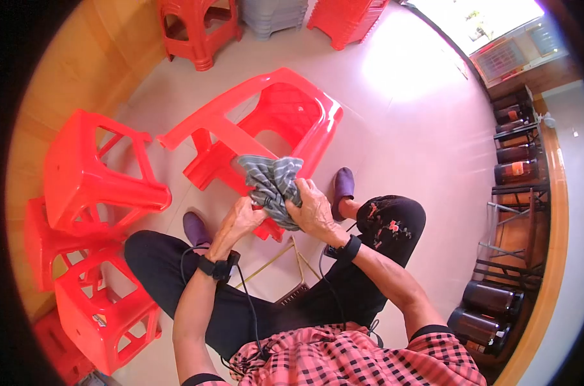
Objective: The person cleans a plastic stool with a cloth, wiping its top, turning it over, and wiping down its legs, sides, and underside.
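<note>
A grey striped cloth (273,183) is bunched up between my two hands, in front of my knees. My left hand (242,220) pinches its lower left side, fingers closed. On the right side, my right hand (312,209) grips the cloth with curled fingers. Just beyond the cloth a red plastic stool (273,83) lies tipped over on the floor, its legs and hollow underside showing. The cloth overlaps the stool's near part in view; whether it touches the stool I cannot tell.
Several red stools (79,174) stand or lie at the left by the wooden wall. More red stools (202,32) and a grey stack (273,16) are at the back. Shelves with dark jars (516,172) line the right side. Between my legs shows a thin metal frame (295,257).
</note>
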Demonstrator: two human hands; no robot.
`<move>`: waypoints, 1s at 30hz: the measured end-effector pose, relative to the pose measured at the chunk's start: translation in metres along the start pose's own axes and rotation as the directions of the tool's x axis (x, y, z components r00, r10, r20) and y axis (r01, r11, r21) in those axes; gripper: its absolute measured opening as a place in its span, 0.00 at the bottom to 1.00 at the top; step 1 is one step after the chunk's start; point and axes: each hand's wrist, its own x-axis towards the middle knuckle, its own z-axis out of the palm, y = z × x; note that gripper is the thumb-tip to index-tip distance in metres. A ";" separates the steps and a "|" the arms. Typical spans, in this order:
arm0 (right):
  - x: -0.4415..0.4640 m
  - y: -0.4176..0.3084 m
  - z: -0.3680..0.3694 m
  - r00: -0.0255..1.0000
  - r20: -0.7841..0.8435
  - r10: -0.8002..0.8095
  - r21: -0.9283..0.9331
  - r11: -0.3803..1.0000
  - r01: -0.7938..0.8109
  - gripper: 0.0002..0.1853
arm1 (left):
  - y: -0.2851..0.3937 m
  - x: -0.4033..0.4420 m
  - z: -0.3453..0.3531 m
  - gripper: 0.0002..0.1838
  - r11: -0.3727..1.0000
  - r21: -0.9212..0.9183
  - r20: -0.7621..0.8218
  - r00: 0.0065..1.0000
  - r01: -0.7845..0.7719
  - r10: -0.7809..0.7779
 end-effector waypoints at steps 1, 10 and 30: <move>-0.005 -0.004 0.002 0.999 0.024 -0.021 0.046 0.999 0.020 0.22 | -0.008 -0.006 -0.001 0.14 1.000 0.015 -0.002 1.000 0.007 -0.007; -0.014 -0.037 0.003 0.997 0.075 0.024 0.644 0.762 -0.067 0.23 | 0.063 -0.055 -0.012 0.26 0.979 -0.026 -0.515 0.842 -0.204 0.162; 0.086 0.018 0.032 0.881 -0.400 -0.254 0.026 0.957 0.288 0.11 | 0.024 0.057 -0.088 0.27 0.928 0.176 -0.767 0.546 -0.328 0.338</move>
